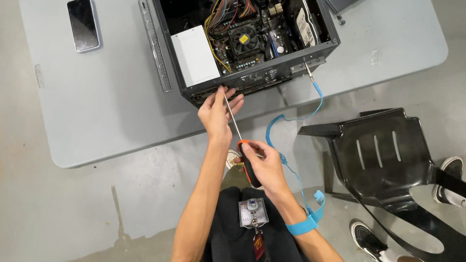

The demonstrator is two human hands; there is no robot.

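Note:
An open black computer case [251,80] lies on a grey table [101,91], showing its circuit board, bundled wires and a white box inside. My left hand [217,111] rests on the case's near rim, fingers around the thin metal shaft of a long screwdriver [233,119]. My right hand [261,164] grips the screwdriver's black and orange handle, closer to my body. A blue wrist strap [306,223] circles my right wrist. Its coiled blue cord [290,120] runs up to a clip on the case's corner.
A phone [83,24] lies face up at the table's left. A metal ruler [155,44] lies beside the case. A black plastic chair [389,162] stands to the right, with another person's legs and sneakers [368,239] beside it. A badge hangs at my chest.

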